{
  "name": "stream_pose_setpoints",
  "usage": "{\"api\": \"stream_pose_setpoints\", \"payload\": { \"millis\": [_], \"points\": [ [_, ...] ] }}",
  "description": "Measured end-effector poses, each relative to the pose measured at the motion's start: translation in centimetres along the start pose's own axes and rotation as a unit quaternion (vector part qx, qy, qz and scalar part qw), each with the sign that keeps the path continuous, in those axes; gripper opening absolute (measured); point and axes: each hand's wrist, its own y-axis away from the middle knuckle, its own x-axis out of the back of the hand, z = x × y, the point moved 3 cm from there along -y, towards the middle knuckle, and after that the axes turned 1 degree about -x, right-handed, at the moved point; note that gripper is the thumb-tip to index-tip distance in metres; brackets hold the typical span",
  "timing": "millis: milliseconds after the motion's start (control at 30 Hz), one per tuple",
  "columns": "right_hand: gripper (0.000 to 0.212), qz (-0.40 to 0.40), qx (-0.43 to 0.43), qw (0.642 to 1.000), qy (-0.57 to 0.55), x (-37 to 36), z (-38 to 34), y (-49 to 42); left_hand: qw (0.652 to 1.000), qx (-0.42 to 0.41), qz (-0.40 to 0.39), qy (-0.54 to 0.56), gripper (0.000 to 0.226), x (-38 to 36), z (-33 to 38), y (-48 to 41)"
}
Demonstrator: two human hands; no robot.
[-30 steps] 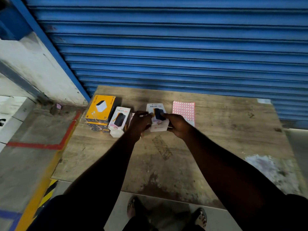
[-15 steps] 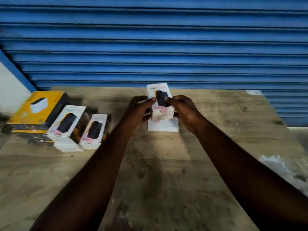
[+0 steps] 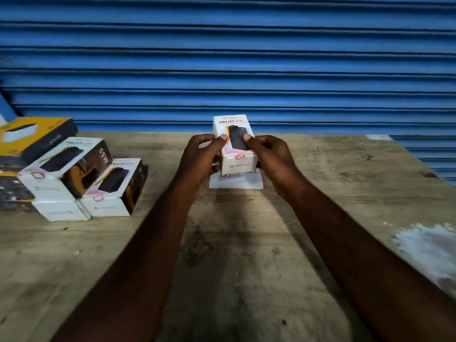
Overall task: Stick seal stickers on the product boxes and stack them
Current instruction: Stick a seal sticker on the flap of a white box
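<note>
head view: left grip, right grip each curled round white box, thumbs on front.

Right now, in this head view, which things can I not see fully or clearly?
Head view only:
- White sheet of red-outlined seal stickers: mostly hidden under the white HALLEY 20K cardboard box and both hands.
- Held box: its sides are covered by the fingers of the left hand and right hand; small print too small.
- Yellow and black cardboard box: cut off by the left edge, blurred.
</note>
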Motion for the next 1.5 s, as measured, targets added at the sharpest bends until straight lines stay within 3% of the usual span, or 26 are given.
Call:
{"api": "stream_pose_setpoints", "payload": {
  "millis": [100, 167, 267, 400, 633, 733, 933, 1067, 1233, 1333, 1433, 1500],
  "points": [
    [0.022, 0.031, 0.061, 0.998, 0.011, 0.4, -0.4, 0.8, 1.0, -0.012, 0.01, 0.024, 0.038, 0.3, 0.0, 0.6],
    [0.016, 0.039, 0.15, 0.987, 0.044, 0.8, -0.9, 2.2, 0.999, -0.013, 0.015, 0.033, 0.042, 0.5, -0.3, 0.8],
    [0.027, -0.02, 0.28, 0.948, 0.15, 0.9, -1.1, 4.0, 0.999, -0.014, 0.015, 0.028, 0.06, 0.8, -0.3, 1.0],
    [0.035, -0.033, 0.337, 0.918, 0.206, 0.5, -0.6, 4.3, 0.999, -0.019, 0.031, 0.01, 0.069, 1.2, -0.4, 1.0],
    [0.01, -0.021, 0.313, 0.936, 0.161, 0.6, -2.0, 4.4, 1.0, -0.002, 0.012, -0.011, 0.047, 1.1, -0.2, 1.3],
    [0.008, -0.027, 0.328, 0.928, 0.176, 0.8, -2.6, 4.5, 1.0, 0.009, 0.008, 0.0, 0.048, 0.9, -0.1, 1.6],
    [0.004, -0.037, 0.355, 0.916, 0.185, 0.8, -3.7, 4.2, 0.998, 0.042, -0.034, 0.042, 0.024, 0.4, -0.3, 2.0],
    [0.003, -0.051, 0.379, 0.889, 0.251, 1.0, -4.5, 4.4, 0.997, 0.032, -0.048, 0.046, 0.019, 0.5, 0.2, 2.2],
    [0.003, -0.085, 0.393, 0.863, 0.306, 1.0, -5.1, 4.4, 0.999, -0.004, -0.033, 0.021, 0.022, 0.3, 0.6, 2.5],
    [0.004, -0.114, 0.379, 0.858, 0.326, 1.1, -5.1, 4.5, 1.0, -0.025, 0.003, -0.005, 0.027, 0.5, 0.8, 2.4],
    [0.004, -0.116, 0.375, 0.852, 0.347, 0.8, -5.2, 4.9, 0.999, -0.024, 0.037, -0.021, 0.046, 0.9, 0.6, 2.2],
    [0.003, -0.106, 0.368, 0.857, 0.345, 0.6, -5.4, 5.0, 0.998, -0.028, 0.048, -0.03, 0.044, 1.1, 0.7, 2.4]
  ]
}}
